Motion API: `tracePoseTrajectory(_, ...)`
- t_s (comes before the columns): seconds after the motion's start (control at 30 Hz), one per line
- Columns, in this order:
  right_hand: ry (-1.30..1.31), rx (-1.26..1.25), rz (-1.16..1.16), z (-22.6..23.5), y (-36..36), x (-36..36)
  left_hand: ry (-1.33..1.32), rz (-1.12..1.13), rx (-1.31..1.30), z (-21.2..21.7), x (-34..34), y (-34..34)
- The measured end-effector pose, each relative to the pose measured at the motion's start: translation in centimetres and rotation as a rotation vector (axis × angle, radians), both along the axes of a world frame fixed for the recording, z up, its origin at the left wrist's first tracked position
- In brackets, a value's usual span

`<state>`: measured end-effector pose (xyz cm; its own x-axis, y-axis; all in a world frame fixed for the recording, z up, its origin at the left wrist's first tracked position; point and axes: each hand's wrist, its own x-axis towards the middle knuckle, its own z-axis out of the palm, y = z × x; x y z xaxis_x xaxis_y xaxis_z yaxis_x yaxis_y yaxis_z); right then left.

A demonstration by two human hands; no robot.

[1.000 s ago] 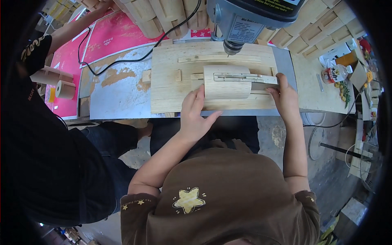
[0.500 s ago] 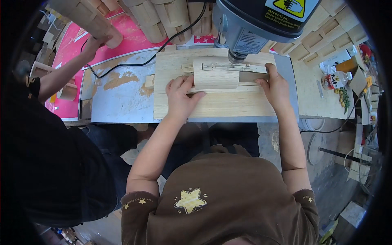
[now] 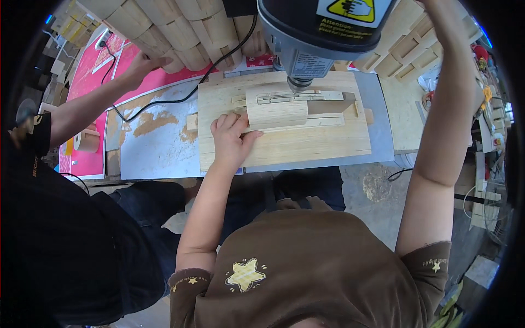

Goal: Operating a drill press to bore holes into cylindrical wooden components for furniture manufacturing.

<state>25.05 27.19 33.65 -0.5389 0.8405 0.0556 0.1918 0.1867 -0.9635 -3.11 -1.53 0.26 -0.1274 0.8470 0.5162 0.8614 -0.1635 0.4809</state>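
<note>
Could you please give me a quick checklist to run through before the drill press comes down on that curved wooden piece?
1. Left hand steadies the curved wooden piece: ok, fingers rest on its left edge.
2. Piece sits under the drill press head: ok, the chuck is above its top edge.
3. Left fingers away from the chuck: ok, they are off to its left.
4. Right hand on the feed handle: cannot tell, the raised right arm leaves the picture at the top.
5. Black cable off the wooden base board: ok.
6. The other person's hand apart from the work: ok, at the stacked wood.
</note>
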Motion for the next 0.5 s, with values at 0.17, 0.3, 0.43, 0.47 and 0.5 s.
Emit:
tracePoseTrajectory(0.17, -0.225, 0.811, -0.188, -7.1, -10.7, -8.7, 0.01, 0.031, -0.031, -0.4, -0.3, -0.7)
tracePoseTrajectory(0.3, -0.375, 0.953, -0.359, -6.8, -15.5, -7.5, 0.009, 0.014, -0.027, -0.3, -0.4, -0.6)
tracePoseTrajectory(0.43, -0.411, 0.998, -0.338, -10.1, -18.1, -4.2, -0.027, 0.007, -0.053, -0.1, -0.4, -0.6)
tracePoseTrajectory(0.47, -0.314, 1.024, -0.333, -11.6, -18.6, -4.3, -0.025, 0.017, -0.056, -0.4, -0.6, -0.8)
tracePoseTrajectory(0.5, -0.23, 1.053, -0.342, -12.7, -19.3, -4.2, -0.035, 0.009, -0.061, -0.4, -0.6, -0.6)
